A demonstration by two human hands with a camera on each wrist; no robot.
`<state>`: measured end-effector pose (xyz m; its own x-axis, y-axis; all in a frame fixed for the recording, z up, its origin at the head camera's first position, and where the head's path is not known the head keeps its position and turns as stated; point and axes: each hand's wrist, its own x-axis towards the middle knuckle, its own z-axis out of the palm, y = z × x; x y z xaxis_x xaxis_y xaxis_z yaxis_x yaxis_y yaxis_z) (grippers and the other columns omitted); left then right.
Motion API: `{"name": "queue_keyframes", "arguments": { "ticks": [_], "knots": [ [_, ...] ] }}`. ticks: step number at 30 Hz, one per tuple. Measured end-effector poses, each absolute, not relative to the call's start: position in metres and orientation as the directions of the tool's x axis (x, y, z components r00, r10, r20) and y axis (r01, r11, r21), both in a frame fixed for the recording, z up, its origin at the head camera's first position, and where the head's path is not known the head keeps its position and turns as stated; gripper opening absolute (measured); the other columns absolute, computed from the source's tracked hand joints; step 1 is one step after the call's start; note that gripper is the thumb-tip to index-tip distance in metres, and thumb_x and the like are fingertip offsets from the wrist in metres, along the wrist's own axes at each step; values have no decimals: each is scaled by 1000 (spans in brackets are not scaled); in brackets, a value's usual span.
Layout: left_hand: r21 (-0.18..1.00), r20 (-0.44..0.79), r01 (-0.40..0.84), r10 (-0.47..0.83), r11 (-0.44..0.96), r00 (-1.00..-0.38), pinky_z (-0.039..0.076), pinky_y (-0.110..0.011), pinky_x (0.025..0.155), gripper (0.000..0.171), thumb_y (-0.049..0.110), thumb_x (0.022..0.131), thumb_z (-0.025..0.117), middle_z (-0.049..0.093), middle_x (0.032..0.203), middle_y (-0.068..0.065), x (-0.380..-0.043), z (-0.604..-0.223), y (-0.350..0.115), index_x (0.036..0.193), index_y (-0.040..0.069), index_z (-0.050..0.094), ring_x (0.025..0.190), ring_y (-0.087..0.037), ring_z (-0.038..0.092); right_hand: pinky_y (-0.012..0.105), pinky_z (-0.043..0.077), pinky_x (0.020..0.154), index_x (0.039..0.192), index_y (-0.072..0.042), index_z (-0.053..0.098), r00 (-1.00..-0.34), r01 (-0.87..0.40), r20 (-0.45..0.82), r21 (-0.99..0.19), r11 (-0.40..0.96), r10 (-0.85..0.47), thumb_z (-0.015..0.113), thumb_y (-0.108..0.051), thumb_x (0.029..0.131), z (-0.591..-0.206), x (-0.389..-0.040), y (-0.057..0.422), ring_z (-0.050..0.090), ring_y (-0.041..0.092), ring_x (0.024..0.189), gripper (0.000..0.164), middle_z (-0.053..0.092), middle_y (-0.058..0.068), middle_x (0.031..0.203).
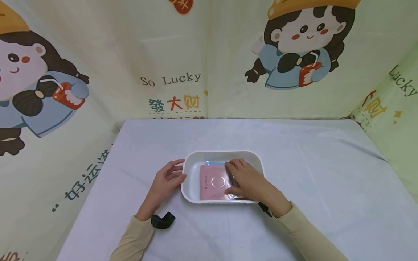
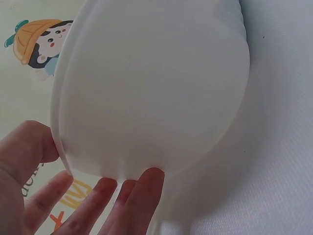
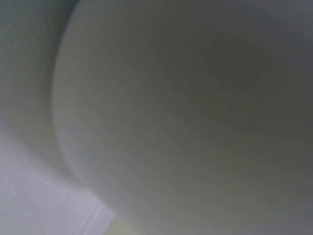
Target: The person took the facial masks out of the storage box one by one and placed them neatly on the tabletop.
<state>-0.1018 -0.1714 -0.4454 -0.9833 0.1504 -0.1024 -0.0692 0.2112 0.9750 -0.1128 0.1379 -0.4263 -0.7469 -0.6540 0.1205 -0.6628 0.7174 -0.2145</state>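
Note:
A white plastic tray (image 1: pixel 190 181) with rounded corners sits on the cloth-covered table. Inside it lies a pink flat packet (image 1: pixel 212 183) printed "PMPM" with a ring mark, and a bit of light blue (image 1: pixel 215 163) shows past its far edge. My left hand (image 1: pixel 168 180) touches the tray's left end; the left wrist view shows its fingertips against the outer wall (image 2: pixel 146 98). Over the right part of the packet spreads my right hand (image 1: pixel 248 181), thumb and fingers apart, hiding what lies beneath its palm. The right wrist view is filled by a blurred pale surface (image 3: pixel 171 122).
White cloth (image 1: pixel 310 174) covers the table around the tray. A printed curtain (image 1: pixel 228 101) stands along the back and sides. A black wrist piece (image 1: pixel 163 220) is by the left wrist, and another dark one (image 1: pixel 264 209) is under the right wrist.

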Motion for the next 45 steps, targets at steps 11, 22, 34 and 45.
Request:
{"name": "queue_keyframes", "arguments": {
  "ticks": [11,22,34,45],
  "knots": [
    [977,-100,-70,140,202,-985,57,-28,81,51,19,92,73,60,134,-15,-102,-446,-173,139,19,55,118,-33,62,43,45,99,127,4,53,-749,-662,137,-192,724,-648,82,-51,74,-426,-116,133,49,30,114,81,54,14,121],
    [976,-97,-69,129,206,-987,57,-26,81,51,20,91,74,60,132,-15,-100,-449,-172,139,19,55,117,-32,62,35,44,83,111,-8,55,-772,-635,171,-254,730,-612,93,-41,63,-426,-116,129,43,22,97,70,49,5,104],
    [977,-86,-58,131,203,-988,57,-27,80,51,19,92,73,60,133,-14,-101,-450,-170,139,19,55,117,-32,62,35,48,80,109,-7,58,-739,-673,223,-273,687,-636,93,-29,67,-419,-123,135,53,23,92,59,56,7,101],
    [979,-98,-71,134,192,-986,58,-28,80,51,20,91,74,59,134,-14,-101,-450,-168,139,20,55,118,-32,61,35,52,83,106,-3,67,-715,-698,233,-204,686,-659,87,-9,73,-417,-128,137,61,24,93,39,64,6,95]
  ]
}}
